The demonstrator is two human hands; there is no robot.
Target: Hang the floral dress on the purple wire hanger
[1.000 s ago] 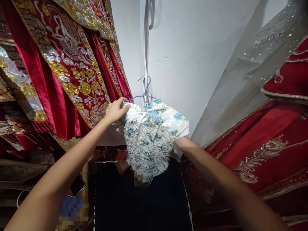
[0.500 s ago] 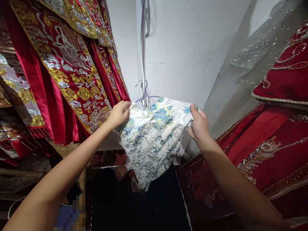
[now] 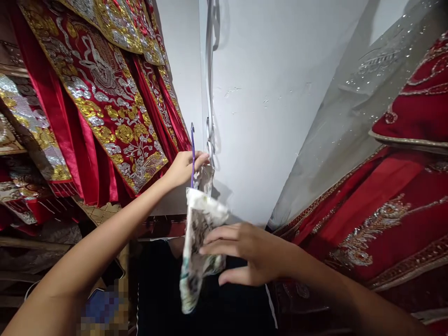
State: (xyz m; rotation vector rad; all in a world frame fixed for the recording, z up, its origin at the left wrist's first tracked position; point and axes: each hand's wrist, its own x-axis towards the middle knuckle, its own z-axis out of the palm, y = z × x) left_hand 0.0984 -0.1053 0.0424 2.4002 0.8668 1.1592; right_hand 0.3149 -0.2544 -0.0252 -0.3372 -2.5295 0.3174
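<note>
The floral blouse [image 3: 192,233], white with blue-green print, hangs turned edge-on and folded in front of me. The hook of its purple hanger [image 3: 192,149] rises free above the collar. My left hand [image 3: 185,169] is closed behind the hook, its fingers pinching the blouse's far, patterned shoulder beside the white hanging strip. Lower down, my right hand [image 3: 245,252] is open, fingers stretched out and thumb apart, beside or lightly against the cloth; exact contact cannot be made out. The blouse is blurred at its lower end.
Red gowns with gold and silver embroidery [image 3: 122,116] hang at the left. A beaded red gown [image 3: 395,210] and a clear plastic cover [image 3: 329,135] are at the right. A metal strip with loops [image 3: 209,84] runs down the white wall [image 3: 266,60].
The blouse has swung from facing me, spread between both hands, to edge-on. The hanger hook has come away from the strip. My right hand let go of the sleeve and moved down and left.
</note>
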